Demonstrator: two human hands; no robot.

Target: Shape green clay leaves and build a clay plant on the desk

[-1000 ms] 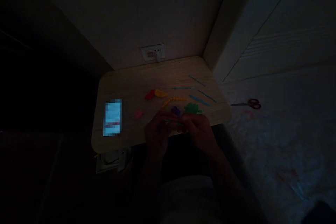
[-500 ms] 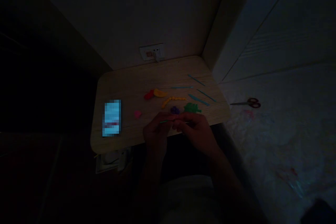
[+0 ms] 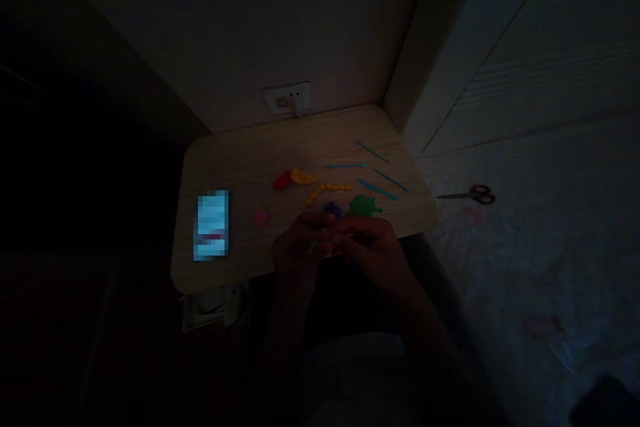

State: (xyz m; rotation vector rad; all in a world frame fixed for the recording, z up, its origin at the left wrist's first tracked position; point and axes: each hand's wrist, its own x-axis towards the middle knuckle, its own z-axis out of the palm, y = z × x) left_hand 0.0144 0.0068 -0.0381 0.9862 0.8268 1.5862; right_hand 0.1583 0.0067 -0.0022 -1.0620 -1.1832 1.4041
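The room is very dark. My left hand [image 3: 299,251] and my right hand [image 3: 373,250] meet at the near edge of a small wooden table [image 3: 240,160], fingers curled around a thin green stick-like piece [image 3: 314,246] held between them. Just beyond my fingers lie a purple clay lump [image 3: 332,209] and a green clay shape [image 3: 364,205]. Farther back are a red piece [image 3: 282,180], an orange piece [image 3: 302,177] and an orange beaded strand [image 3: 326,191]. A pink lump [image 3: 261,217] sits to the left.
A lit phone [image 3: 211,225] lies on the table's left side. Several thin teal sticks [image 3: 377,189] are scattered at the right. A wall socket [image 3: 287,100] is behind the table. Scissors [image 3: 471,195] lie on the floor to the right.
Both hands stayed together at the table's near edge. The green stick has tilted and is now more covered by my fingers.
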